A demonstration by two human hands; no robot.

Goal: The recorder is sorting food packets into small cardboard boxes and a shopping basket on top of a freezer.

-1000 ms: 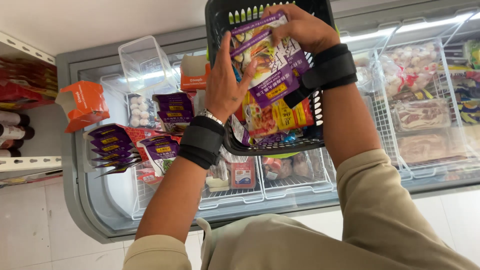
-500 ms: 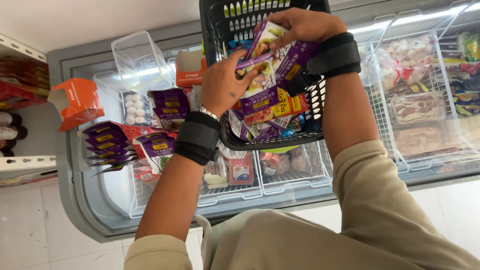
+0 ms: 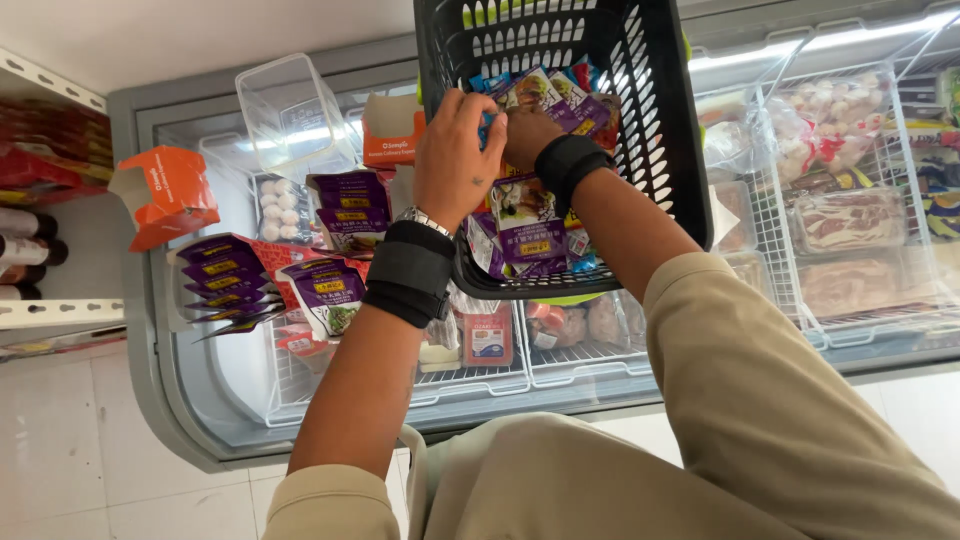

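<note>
**Two hands in a shopping basket**

Head view: The black basket (image 3: pixel 660 150) sits on top of the freezer (image 3: pixel 140 400). Both hands are inside it. The left hand (image 3: pixel 455 150) and the right hand (image 3: pixel 528 130) pinch purple food packets (image 3: pixel 545 95) that stand in the basket. More purple packets (image 3: pixel 225 275) lie in the freezer nearby.

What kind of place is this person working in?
Most likely a grocery shop's frozen-food aisle. A chest freezer holds purple food packets and trays of meat, and both hands reach into a black shopping basket full of packets.
</note>
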